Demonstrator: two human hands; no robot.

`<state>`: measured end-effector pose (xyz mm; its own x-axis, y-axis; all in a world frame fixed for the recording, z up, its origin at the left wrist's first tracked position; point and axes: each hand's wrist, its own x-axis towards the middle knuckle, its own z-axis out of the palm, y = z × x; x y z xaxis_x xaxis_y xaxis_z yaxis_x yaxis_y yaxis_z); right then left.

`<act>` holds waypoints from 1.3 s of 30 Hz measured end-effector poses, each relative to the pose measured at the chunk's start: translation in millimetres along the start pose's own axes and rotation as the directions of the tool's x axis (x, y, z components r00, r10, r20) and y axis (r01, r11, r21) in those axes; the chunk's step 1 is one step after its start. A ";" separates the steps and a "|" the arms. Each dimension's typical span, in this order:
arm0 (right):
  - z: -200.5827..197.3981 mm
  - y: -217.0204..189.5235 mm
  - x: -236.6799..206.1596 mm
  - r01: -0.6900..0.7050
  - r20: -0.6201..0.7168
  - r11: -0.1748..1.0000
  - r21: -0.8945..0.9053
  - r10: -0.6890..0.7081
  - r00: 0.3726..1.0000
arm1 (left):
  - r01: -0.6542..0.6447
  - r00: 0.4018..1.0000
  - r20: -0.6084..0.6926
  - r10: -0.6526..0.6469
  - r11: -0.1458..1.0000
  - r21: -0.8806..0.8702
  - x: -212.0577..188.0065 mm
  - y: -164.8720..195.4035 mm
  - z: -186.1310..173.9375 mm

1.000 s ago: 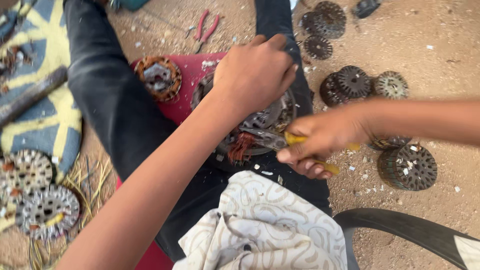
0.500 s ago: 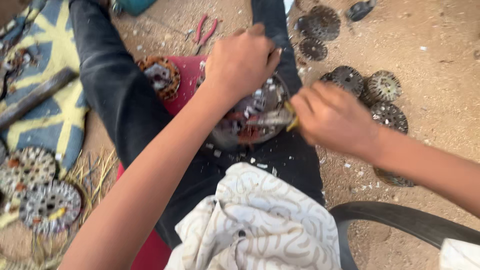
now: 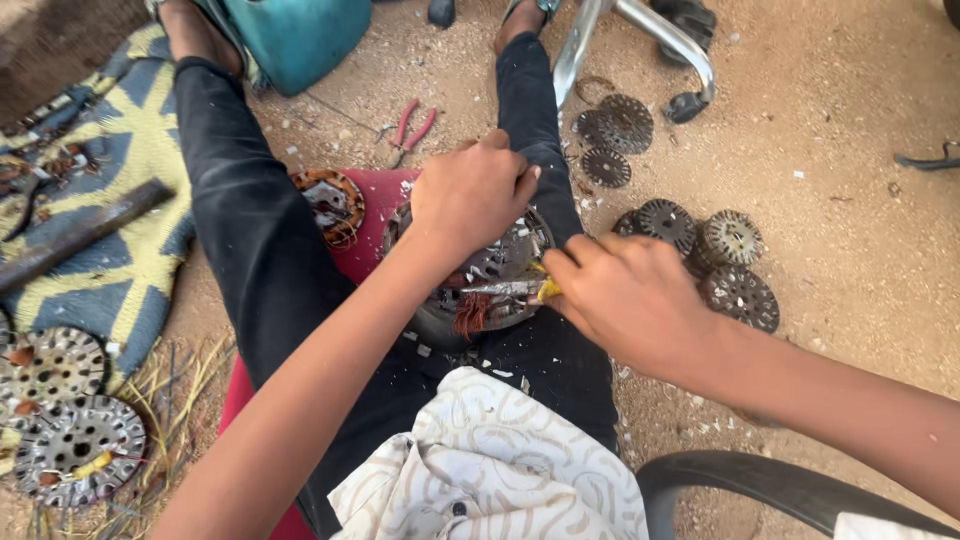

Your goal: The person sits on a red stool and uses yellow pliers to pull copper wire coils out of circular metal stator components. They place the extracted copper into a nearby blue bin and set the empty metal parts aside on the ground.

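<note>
arms: bare, sleeveless | trousers (image 3: 250, 250): black | shirt (image 3: 500, 470): cream, swirl-patterned

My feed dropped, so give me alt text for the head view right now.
Seen from above, the left hand presses down on a round metal stator on the lap, while the right hand works a yellow-handled screwdriver into its copper windings. More stator discs and red pliers lie on the sandy ground.

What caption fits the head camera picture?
Left hand steadies a round metal disc while right hand works a yellow-handled tool.
</note>
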<state>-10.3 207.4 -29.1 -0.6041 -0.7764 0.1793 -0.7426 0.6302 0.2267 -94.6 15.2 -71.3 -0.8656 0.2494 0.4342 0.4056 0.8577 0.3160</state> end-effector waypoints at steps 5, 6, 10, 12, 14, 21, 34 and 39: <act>7.7 -4.0 20.8 -0.507 0.617 0.670 0.542 0.092 0.782 | 0.005 1.000 0.005 -0.005 1.000 -0.027 -2.1 -3.3 -7.5; 10.8 -3.7 24.8 -0.715 0.759 0.326 0.618 -0.010 0.651 | -0.004 1.000 0.008 0.004 0.999 -0.041 -2.5 -4.3 -9.3; 15.0 5.4 31.7 -0.785 0.710 -0.142 0.602 -0.353 0.609 | -0.044 0.999 -0.020 0.042 0.997 -0.062 -3.7 -9.7 -14.8; 14.3 5.0 30.6 -0.767 0.686 -0.149 0.624 -0.366 0.629 | -0.022 1.000 -0.007 0.022 0.997 -0.074 -3.7 -13.7 -16.3; 12.9 -0.2 27.1 -0.675 0.639 -0.018 0.737 -0.307 0.705 | 0.017 1.000 0.010 -0.017 0.997 -0.076 -5.3 -18.0 -17.6; 7.4 -8.6 9.9 -0.326 0.406 0.605 0.727 0.005 0.914 | 0.079 0.997 -0.009 -0.079 0.997 -0.021 -4.6 -10.9 -11.4; 26.7 26.0 -27.7 0.208 -0.385 0.973 -0.102 -0.232 0.893 | -0.028 0.986 -0.165 -0.038 0.923 -0.384 -28.4 -62.9 -37.8; 30.9 27.9 -31.8 0.156 -0.312 0.981 -0.117 -0.185 0.932 | 0.046 0.927 -0.276 -0.254 0.807 -0.589 -50.2 -56.9 -21.7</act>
<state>-20.8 249.8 -58.0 -0.3352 -0.8415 0.4237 -0.7885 0.4967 0.3627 -67.8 -55.8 -92.8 -0.8244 -0.1105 0.5551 0.4606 0.4390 0.7714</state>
